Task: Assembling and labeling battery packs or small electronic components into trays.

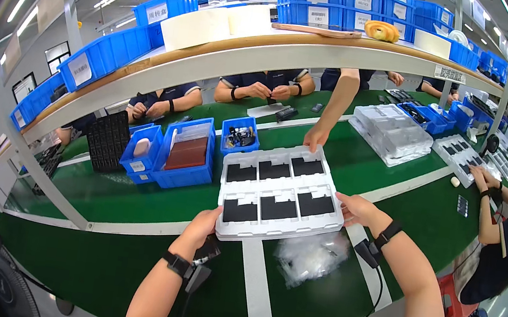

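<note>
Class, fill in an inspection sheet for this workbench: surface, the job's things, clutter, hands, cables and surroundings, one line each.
Surface: green table with white stripes.
Job's things: white tray holding six dark flat pieces, one per pocket, held at both ends.
Clutter: crumpled clear plastic below the tray; blue bins to its left, one holding a brown block.
Hands: left hand grips the tray's near left corner; right hand grips its right edge; another person's hand touches the far edge.
Cables: black cord hangs from the right wrist strap.
Surroundings: shelf of blue crates overhead; seated co-workers opposite and right.
</note>
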The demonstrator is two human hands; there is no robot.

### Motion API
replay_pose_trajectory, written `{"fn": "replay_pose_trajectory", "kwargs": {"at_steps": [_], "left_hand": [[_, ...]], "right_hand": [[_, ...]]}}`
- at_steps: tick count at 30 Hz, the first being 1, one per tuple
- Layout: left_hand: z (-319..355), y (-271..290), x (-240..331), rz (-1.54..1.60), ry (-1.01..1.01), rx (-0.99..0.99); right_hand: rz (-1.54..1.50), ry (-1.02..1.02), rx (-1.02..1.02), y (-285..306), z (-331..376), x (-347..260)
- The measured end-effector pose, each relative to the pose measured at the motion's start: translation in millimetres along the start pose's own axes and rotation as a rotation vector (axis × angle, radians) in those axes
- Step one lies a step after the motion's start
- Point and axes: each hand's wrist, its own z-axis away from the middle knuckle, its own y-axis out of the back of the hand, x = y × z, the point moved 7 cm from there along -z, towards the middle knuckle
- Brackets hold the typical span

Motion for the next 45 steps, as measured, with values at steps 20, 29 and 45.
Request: {"fn": "replay_pose_trajectory", "kwargs": {"at_steps": [20, 29, 45], "left_hand": [[-29.7, -8.7, 17.5, -0.223, 0.076, 0.077], [-39.9, -73.5, 44.7, 0.294, -0.055, -0.104], [30.2, -200.7, 180.6, 0.004, -0.55, -0.535]], "right_hand": [[-0.376, 0.336, 0.101, -7.4, 12.6, -71.5], [-0.366, 0.421, 0.193, 56.6, 23.6, -98.6], [-1.159, 0.873, 0.004, 129.7, -2.0, -122.7]]}}
